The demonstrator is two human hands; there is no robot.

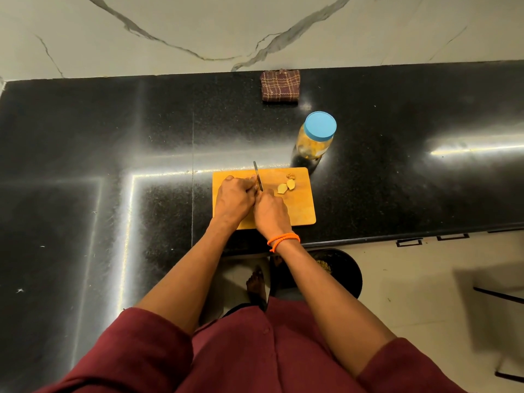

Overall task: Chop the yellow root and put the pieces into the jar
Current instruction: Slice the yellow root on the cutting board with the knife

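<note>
here, right grip (269, 212) clamped round knife (258, 177); left grip (235, 195) curled, contents hidden, on board (300, 211).

Beneath the gripping hands lies a light orange-tan board (300, 211) on a glossy black speckled counter (113, 137). Just right of the grip sit pale yellow root pieces (286, 186). Beyond it, the jar (313, 144) shows yellow contents under a sky-blue lid (320, 125); farther off, a maroon cloth (280, 85) with cream checks. The knife-holding wrist wears an orange band (283, 240); the sleeves (136, 350) are dark red.

head cam | steep downward (wide-angle) | near, above counter (113, 137)
</note>
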